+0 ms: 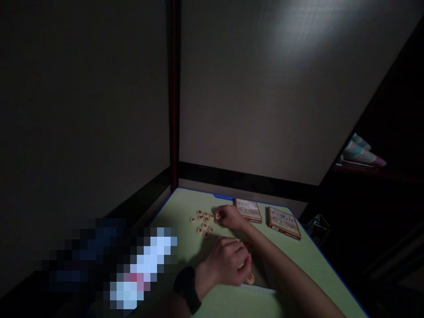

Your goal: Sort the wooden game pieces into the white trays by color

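Round pale wooden Chinese chess pieces (pixel 200 217) with dark characters lie in a loose cluster on the light green table (pixel 175 256). At the right side of the cluster, my right hand (pixel 230 216) pinches one chess piece (pixel 217 216) at the table. Nearer to me, my left hand (pixel 228 260), with a dark watch on the wrist, is curled over a shallow box (pixel 261 289). A pale chess piece edge shows between its bent fingers. Another piece with a red mark (pixel 250 279) shows just below those fingers; my hands and right forearm hide most of the box.
Two flat printed boxes (pixel 284 222) lie toward the table's back right. A blurred-out bright object (pixel 149 265) is at the left. Walls (pixel 245 97) rise behind and left. Folded cloth (pixel 361 150) rests on a shelf at the right.
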The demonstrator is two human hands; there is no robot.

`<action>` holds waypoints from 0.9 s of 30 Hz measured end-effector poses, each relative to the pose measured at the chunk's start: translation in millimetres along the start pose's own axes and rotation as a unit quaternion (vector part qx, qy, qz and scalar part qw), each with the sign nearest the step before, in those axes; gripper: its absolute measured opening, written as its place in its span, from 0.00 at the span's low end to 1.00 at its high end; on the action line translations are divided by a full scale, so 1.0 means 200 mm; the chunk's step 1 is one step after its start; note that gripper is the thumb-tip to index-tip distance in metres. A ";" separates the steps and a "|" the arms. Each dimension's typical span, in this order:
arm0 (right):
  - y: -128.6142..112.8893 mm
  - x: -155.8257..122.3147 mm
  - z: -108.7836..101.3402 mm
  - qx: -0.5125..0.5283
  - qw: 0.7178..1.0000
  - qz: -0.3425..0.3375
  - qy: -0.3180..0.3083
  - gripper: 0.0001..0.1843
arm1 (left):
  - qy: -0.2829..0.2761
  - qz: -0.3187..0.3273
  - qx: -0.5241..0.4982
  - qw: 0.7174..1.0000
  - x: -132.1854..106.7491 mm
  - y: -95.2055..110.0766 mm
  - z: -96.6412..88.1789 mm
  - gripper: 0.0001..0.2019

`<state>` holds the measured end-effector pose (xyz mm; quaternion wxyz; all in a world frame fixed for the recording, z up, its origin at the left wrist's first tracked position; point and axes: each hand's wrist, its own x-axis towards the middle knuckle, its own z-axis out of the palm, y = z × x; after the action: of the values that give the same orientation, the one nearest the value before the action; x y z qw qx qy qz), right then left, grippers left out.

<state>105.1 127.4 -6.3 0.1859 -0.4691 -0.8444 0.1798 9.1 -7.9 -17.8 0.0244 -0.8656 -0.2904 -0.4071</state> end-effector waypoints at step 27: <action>-0.19 -0.11 -0.05 -0.064 0.989 -0.106 -0.081 0.12 | 0.131 0.136 0.030 0.981 0.00 0.09 0.07 0.07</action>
<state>92.9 90.5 17.0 0.1044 -0.3715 -0.9115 0.1425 27.7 -19.5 -24.2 0.1435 -0.8352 -0.1761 -0.5009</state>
